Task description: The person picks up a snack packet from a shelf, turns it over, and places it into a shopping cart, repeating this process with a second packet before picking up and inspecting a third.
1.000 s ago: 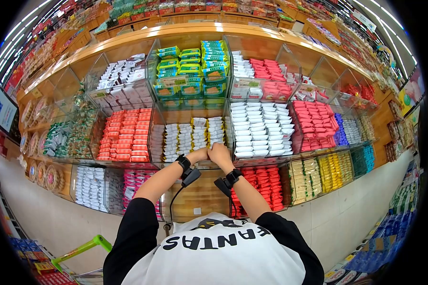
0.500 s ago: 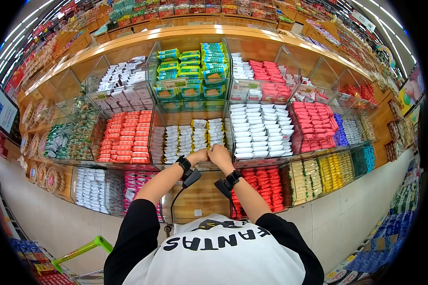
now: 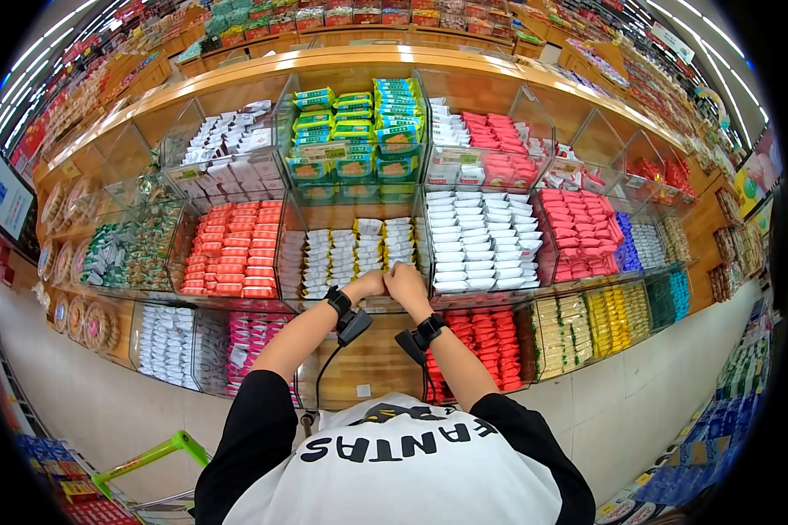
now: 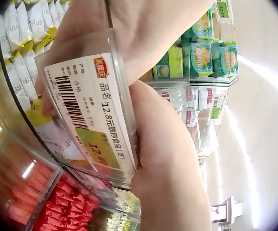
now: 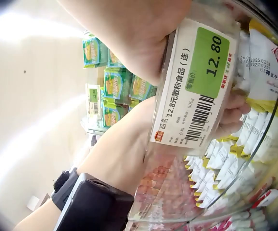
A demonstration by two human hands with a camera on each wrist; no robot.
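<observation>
In the head view my left hand point(image 3: 369, 284) and right hand point(image 3: 405, 284) meet at the front edge of a clear bin. Between them the wrist views show a price tag point(image 4: 88, 113) in a clear plastic holder, marked 12.80. Fingers of the left hand point(image 4: 153, 33) curl behind the holder and show through it. The right hand point(image 5: 139, 33) grips the holder's other side, its fingertips largely hidden. Just behind, inside the bin, stand rows of white packets with yellow ends point(image 5: 264, 62).
Orange-red packets point(image 3: 228, 249) fill the bin to the left, white packets point(image 3: 481, 236) the one to the right. Green packs point(image 3: 350, 131) are stacked above, and red packets point(image 3: 477, 346) lie low at right. A green-handled cart point(image 3: 149, 455) stands at the lower left.
</observation>
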